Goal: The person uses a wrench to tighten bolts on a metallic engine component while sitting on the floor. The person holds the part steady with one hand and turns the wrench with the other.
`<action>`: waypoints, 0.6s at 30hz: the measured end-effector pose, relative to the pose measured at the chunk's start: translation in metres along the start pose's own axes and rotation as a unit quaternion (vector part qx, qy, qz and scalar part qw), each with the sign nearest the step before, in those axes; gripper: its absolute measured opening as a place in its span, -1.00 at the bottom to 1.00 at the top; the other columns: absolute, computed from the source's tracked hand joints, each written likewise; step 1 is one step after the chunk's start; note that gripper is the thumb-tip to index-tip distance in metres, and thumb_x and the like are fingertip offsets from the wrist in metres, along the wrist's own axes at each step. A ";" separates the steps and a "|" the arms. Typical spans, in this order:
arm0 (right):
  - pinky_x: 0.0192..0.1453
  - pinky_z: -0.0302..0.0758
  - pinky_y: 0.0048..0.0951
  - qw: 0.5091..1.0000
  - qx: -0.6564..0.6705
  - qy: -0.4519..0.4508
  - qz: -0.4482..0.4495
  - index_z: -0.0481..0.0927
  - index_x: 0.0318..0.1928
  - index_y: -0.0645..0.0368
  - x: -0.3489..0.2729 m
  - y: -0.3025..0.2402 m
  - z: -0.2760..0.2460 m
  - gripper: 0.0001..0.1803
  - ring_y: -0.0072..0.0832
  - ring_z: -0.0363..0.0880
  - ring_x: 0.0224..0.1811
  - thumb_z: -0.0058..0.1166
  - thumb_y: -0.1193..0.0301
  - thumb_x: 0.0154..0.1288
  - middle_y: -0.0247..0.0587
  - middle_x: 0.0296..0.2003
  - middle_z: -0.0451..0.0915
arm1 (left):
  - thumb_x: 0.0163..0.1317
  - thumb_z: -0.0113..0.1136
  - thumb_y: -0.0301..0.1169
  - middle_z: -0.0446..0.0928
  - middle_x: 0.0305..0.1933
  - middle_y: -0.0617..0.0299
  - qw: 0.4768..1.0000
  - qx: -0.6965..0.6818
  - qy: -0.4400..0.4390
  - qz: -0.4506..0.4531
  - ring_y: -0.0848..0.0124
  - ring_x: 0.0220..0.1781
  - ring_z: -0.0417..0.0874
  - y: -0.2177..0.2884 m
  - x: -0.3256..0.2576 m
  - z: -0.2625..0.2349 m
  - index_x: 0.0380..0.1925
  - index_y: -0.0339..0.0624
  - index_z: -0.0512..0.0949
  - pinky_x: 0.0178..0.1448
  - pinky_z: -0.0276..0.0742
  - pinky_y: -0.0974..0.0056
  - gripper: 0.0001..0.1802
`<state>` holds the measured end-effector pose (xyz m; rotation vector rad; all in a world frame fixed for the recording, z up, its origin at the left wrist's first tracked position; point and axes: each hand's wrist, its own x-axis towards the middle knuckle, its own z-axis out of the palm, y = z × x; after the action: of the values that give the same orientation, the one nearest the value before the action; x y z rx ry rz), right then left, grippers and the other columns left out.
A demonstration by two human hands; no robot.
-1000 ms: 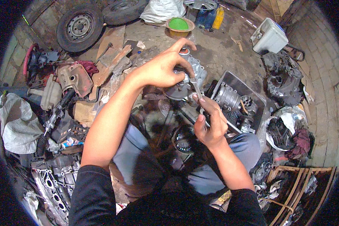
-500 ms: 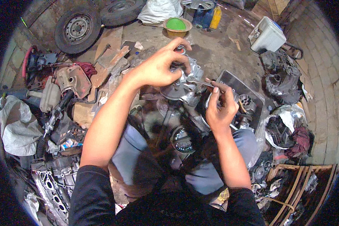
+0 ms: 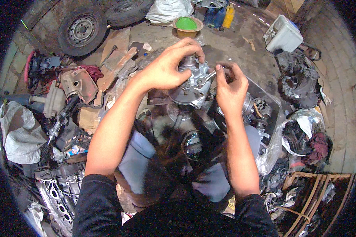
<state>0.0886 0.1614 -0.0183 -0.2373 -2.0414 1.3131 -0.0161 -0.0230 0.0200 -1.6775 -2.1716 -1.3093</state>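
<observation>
In front of me sits a grey cast-metal engine housing (image 3: 190, 96), with a round lower face and a raised neck. My left hand (image 3: 172, 67) reaches over it, fingers curled round the far side of the neck and thumb on the near side. My right hand (image 3: 232, 89) is closed, pinching the outer end of a small steel wrench (image 3: 208, 79) between thumb and fingers. The wrench's other end lies at a bolt on the housing; whether it is seated I cannot tell. Beneath my hands, between my knees, is a dark round glossy part (image 3: 192, 145).
A clear-edged plastic tray (image 3: 280, 104) with metal parts, including a gear-like piece (image 3: 262, 105), lies beside my right forearm. A cylinder head (image 3: 55, 193) is at the lower left. Farther off stand a wheel (image 3: 83, 29), a basin with a green basket (image 3: 186, 24) and a white box (image 3: 284, 35).
My right hand has moved up and away from me, swinging the wrench's outer end from low right to upper right. My left fingers have come down round the housing's neck.
</observation>
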 end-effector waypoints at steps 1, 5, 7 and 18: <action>-0.18 0.57 -0.35 1.000 0.020 -0.005 -0.005 0.65 -0.14 0.24 0.002 0.000 0.005 -0.86 -0.40 0.74 -0.32 0.24 0.48 0.33 -0.01 -0.35 0.74 | -0.11 0.11 -0.60 0.51 0.11 0.01 1.000 -0.001 0.014 -0.002 0.08 0.29 0.52 -0.001 0.000 0.000 0.01 -0.28 0.51 0.47 0.36 0.05 -0.46; -0.12 0.61 -0.25 1.000 0.009 -0.012 -0.008 0.52 0.13 0.18 0.007 -0.003 0.022 -0.60 -0.15 0.81 -0.10 0.24 0.55 0.29 0.08 -0.23 0.75 | -0.06 0.06 -0.64 0.57 0.02 0.06 0.996 -0.015 0.089 -0.009 0.19 0.19 0.60 -0.003 0.003 0.002 0.01 -0.32 0.52 0.37 0.48 0.09 -0.49; -0.14 0.61 -0.24 0.999 -0.018 -0.001 -0.030 0.50 0.15 0.18 0.006 -0.009 0.025 -0.58 -0.14 0.81 -0.15 0.24 0.55 0.29 0.08 -0.23 0.75 | -0.03 0.03 -0.67 0.57 0.04 0.08 0.990 -0.049 0.128 -0.042 0.26 0.17 0.61 -0.003 0.004 0.003 0.01 -0.32 0.52 0.33 0.51 0.15 -0.51; -0.20 0.62 -0.32 0.973 -0.011 -0.112 -0.201 0.54 0.24 0.18 0.005 -0.037 0.006 -0.47 -0.36 0.74 -0.29 0.31 0.54 0.24 -0.02 -0.17 0.74 | 0.07 -0.01 -0.67 0.64 -0.11 0.15 0.958 -0.058 0.264 -0.094 0.39 0.01 0.67 -0.007 0.007 -0.004 -0.11 -0.32 0.55 0.19 0.56 0.26 -0.65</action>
<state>0.0886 0.1419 0.0143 0.3160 -2.1447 1.1000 -0.0258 -0.0205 0.0223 -1.0002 -1.9863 -1.7213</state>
